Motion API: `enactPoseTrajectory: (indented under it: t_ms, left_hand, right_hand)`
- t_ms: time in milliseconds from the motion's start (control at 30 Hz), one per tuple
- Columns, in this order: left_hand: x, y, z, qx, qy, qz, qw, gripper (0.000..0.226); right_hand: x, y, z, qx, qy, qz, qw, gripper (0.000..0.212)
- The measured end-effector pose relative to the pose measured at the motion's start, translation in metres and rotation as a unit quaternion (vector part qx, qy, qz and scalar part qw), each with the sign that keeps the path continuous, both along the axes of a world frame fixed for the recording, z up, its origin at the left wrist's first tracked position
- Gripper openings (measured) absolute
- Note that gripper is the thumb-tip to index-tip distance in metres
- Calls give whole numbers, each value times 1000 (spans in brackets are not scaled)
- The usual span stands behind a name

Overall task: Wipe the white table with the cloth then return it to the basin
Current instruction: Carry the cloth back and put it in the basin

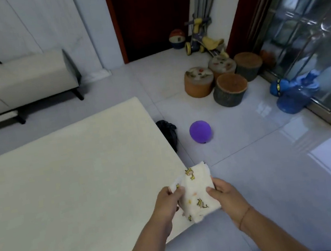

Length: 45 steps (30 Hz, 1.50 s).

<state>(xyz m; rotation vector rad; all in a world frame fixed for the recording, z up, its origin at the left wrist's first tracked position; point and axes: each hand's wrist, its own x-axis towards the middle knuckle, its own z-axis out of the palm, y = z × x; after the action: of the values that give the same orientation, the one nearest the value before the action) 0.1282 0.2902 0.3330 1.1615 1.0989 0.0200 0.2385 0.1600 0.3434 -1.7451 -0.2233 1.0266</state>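
Your left hand and right hand pinch the folded white printed cloth; next, I think, wipe the white desk left of your fingers.

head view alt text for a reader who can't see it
The left hand and right hand hold a folded white cloth printed with yellow giraffes at the right edge of a white table. A purple ball and round stools sit on the tiled floor beyond.

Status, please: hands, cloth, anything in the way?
Hands: left hand and right hand hold cloth at white table edge. No basin in view. Beyond: purple ball on floor.
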Motion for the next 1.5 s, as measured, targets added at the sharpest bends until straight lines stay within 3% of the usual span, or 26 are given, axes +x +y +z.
enactPoseTrajectory:
  t_ms: [133, 300, 400, 533, 733, 967, 1333, 1433, 1500]
  left_hand:
    - [1, 4, 76, -6, -74, 18, 997, 22]
    - [5, 0, 160, -81, -165, 18, 983, 9]
    - [9, -13, 199, -121, -202, 2, 972, 16]
    - [20, -38, 231, -143, -233, -56, 960, 8]
    - [40, -75, 248, -101, -216, -106, 965, 34]
    - [41, -115, 257, -107, -203, -275, 934, 30]
    - [-18, -216, 198, -109, -137, -430, 886, 16]
    - [-32, -249, 170, -115, -105, -452, 878, 19]
    - [-41, -270, 146, -100, -75, -457, 881, 28]
  right_hand:
    - [9, 6, 83, 70, 29, -13, 997, 26]
    - [14, -5, 175, 184, 116, -40, 975, 31]
    - [11, -19, 214, 240, 144, -51, 959, 37]
    - [7, -52, 246, 284, 136, -89, 945, 36]
    - [-13, -113, 256, 206, -12, -211, 955, 20]
    - [-69, -164, 253, 118, -169, -346, 915, 13]
    - [-184, -251, 195, 35, -180, -509, 841, 21]
    - [-210, -281, 167, -4, -163, -518, 840, 8]
    - [-227, -298, 142, -4, -138, -538, 832, 28]
